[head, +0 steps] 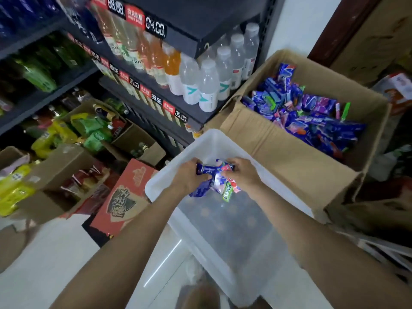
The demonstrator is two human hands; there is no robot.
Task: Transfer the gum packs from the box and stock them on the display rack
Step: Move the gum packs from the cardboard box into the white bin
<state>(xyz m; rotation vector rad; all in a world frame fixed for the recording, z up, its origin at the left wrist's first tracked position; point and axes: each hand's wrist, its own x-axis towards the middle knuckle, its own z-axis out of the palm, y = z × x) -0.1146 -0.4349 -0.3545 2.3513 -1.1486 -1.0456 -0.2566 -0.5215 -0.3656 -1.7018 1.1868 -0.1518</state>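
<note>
A bundle of blue, white and green gum packs point(217, 181) hangs over a translucent white plastic bin point(223, 237). My left hand point(189, 175) grips the bundle's blue left end. My right hand point(242, 173) pinches its right end near a red and green pack. An open cardboard box point(287, 157) at the right holds several more blue and purple gum packs point(312, 117). The black display rack point(156, 103) stands behind the bin with drink bottles on its shelves.
Clear water bottles point(207, 85) and orange drinks point(171, 61) fill the rack beside the box. Open cartons with green and yellow snack bags point(89, 130) and a red printed carton point(120, 197) sit on the floor at left. Price tags line the shelf edges.
</note>
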